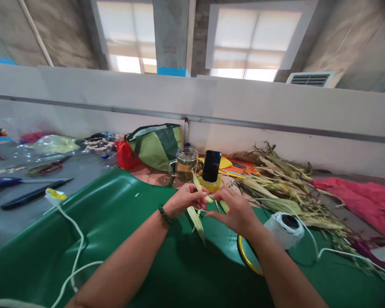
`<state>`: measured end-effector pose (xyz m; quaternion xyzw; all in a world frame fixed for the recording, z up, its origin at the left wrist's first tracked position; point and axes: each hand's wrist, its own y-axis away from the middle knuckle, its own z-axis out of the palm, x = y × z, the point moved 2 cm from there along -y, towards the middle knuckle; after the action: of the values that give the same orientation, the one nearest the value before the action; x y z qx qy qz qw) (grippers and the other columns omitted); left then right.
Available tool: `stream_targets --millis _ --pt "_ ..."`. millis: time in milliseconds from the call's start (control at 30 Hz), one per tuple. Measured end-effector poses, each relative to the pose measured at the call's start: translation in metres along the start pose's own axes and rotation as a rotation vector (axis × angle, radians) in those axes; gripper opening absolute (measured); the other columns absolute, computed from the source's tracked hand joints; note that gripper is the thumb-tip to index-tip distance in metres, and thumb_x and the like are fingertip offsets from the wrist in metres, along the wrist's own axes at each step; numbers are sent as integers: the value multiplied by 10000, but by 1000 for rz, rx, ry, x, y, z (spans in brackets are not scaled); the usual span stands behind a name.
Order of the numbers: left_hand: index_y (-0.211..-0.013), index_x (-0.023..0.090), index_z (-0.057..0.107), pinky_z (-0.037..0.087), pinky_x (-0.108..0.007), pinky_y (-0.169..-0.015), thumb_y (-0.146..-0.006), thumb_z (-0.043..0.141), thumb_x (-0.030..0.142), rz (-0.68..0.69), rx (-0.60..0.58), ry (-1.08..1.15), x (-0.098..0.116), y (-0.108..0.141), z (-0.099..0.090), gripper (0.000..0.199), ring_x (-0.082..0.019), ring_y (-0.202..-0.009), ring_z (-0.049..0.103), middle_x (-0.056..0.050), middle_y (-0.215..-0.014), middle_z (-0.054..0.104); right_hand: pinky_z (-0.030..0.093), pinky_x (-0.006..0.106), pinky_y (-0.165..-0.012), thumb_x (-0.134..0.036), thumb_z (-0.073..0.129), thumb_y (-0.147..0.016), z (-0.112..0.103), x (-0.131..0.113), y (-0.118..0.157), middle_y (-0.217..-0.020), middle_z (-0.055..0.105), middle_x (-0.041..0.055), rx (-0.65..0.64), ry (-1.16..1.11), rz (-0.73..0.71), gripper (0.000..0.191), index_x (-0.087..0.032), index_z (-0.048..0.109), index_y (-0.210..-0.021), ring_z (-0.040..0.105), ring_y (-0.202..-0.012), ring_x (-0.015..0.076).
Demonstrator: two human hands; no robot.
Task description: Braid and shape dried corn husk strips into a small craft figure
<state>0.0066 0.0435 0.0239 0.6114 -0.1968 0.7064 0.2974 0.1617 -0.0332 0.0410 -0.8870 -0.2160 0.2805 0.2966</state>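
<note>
My left hand (189, 199), with a dark beaded bracelet (165, 214) at the wrist, pinches a pale corn husk strip (197, 224). One end of the husk stands up above the fingers and another hangs down towards the green mat (137, 244). Close on the right, my right hand (232, 209) has its thumb apart from its curved fingers. Its fingertips are beside the husk; whether they touch it I cannot tell. Below that hand, a gold-coloured ring (248, 259) lies partly hidden by my forearm. A white spool of thread (285, 230) stands to the right.
Behind my hands are a phone (211, 166) on a yellow base and a glass mug (186, 164). Dried corn husks (276, 184) are heaped at right, near pink cloth (362, 203). A green bag (157, 147) stands behind; a white cable (80, 239) crosses the left.
</note>
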Motion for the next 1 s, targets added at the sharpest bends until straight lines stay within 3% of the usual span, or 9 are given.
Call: stream_targets --millis 100,200,267,367,567,667,800,867,1000 --pt "-743 100 592 456 -188 -509 -525 818 419 50 63 24 3 2 -1 448 -79 -488 579 -1 -569 635 456 284 -664 -292 565 -881 10 -6 3 -791 687 59 -37 152 -121 118 -199 632 -855 635 -725 178" --pt "-661 122 565 463 -204 -506 -518 812 473 100 100 -4 7 5 -2 452 -80 -466 560 18 -532 612 459 293 -680 -270 593 -860 15 -4 4 -825 696 69 -65 205 -141 94 -195 635 -897 643 -768 198" --pt "-594 127 559 423 -198 -440 -528 789 514 110 108 -89 8 6 -1 455 -71 -391 506 33 -453 560 457 307 -677 -301 654 -809 15 -3 4 -848 692 89 -39 225 -121 165 -180 634 -919 640 -805 227" --pt "-504 130 542 340 -187 -373 -567 744 554 106 94 -225 7 5 1 474 -55 -322 430 40 -359 477 433 285 -639 -321 623 -826 15 -3 3 -774 685 76 4 208 -61 141 -182 647 -830 630 -710 198" --pt "-498 148 496 289 -180 -358 -637 682 569 74 106 -249 -2 -2 5 481 -30 -294 335 68 -317 398 337 236 -515 -204 505 -813 22 -4 0 -545 592 4 -100 63 99 247 -198 600 -585 493 -493 115" --pt "-548 137 524 298 -169 -374 -609 700 584 77 108 -246 -3 -2 7 484 -31 -325 375 70 -358 426 338 229 -500 -229 499 -802 25 -2 -1 -540 588 -5 -121 -97 230 236 -191 619 -602 485 -492 112" --pt "-585 116 555 386 -177 -431 -531 738 613 72 16 -208 -2 0 8 532 -79 -426 544 14 -486 564 363 228 -490 -285 523 -802 23 4 0 -550 606 -1 -41 -252 348 235 -178 652 -636 506 -503 116" --pt "-591 111 567 425 -188 -467 -541 736 609 50 1 -171 -2 0 6 528 -97 -460 582 -10 -519 601 376 225 -481 -315 547 -814 20 6 1 -551 600 -5 -13 -279 334 227 -181 651 -663 510 -503 114" --pt "-577 107 595 419 -179 -485 -579 751 535 73 60 -182 -2 -1 0 456 -92 -479 580 -11 -497 601 487 261 -586 -300 633 -788 15 6 1 -732 674 21 0 -291 185 152 -222 673 -912 610 -640 153"
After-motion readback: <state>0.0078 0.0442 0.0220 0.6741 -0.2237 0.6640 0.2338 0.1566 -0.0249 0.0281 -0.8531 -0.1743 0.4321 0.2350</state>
